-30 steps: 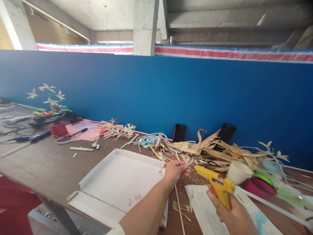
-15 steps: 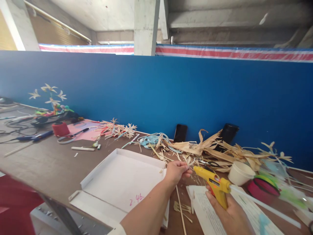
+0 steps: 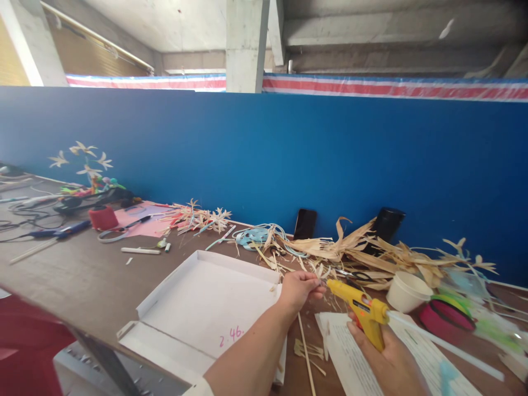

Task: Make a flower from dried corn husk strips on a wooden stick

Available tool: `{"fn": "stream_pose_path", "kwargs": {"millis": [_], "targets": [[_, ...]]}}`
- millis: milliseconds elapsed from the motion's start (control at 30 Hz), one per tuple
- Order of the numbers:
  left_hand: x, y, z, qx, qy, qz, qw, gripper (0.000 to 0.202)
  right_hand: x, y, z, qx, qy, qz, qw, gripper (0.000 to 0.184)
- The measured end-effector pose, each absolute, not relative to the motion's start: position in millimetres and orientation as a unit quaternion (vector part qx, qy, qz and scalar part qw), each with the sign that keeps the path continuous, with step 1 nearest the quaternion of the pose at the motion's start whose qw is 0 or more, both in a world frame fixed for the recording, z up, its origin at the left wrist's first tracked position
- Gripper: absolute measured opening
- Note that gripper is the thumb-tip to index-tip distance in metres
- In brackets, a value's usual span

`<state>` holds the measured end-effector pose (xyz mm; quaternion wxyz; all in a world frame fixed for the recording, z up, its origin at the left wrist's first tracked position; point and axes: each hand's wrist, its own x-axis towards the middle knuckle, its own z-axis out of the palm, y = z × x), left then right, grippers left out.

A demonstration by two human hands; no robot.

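Note:
My left hand pinches a small dried-husk flower just above the brown table. My right hand grips a yellow hot glue gun by its handle, a white glue stick jutting from its back. The gun's nozzle points left and nearly touches the husk flower at my left fingertips. A thin stick lies on the table under my left wrist.
An open white cardboard box lies to the left. A printed sheet sits under the gun. Dried husks, a white cup, a pink bowl, two dark phones leaning on the blue partition, and craft tools far left.
The glue gun's nozzle has edged left toward the husk flower in my left hand. My left hand has stayed almost in place.

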<state>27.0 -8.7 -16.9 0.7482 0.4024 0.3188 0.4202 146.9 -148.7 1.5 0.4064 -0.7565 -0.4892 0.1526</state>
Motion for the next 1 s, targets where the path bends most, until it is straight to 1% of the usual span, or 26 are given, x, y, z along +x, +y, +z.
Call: {"fn": "stream_pose_path", "kwargs": {"millis": [533, 1000], "targets": [[27.6, -8.9, -17.4, 0.409, 0.307, 0.421, 0.749, 0.016, 150.9, -147.6, -3.3, -0.767, -0.479, 0.161, 0.395, 0.046], [27.0, -10.2, -15.2, 0.405, 0.31, 0.421, 0.75, 0.017, 148.6, -148.6, -0.8, -0.763, -0.478, 0.158, 0.405, 0.043]]}}
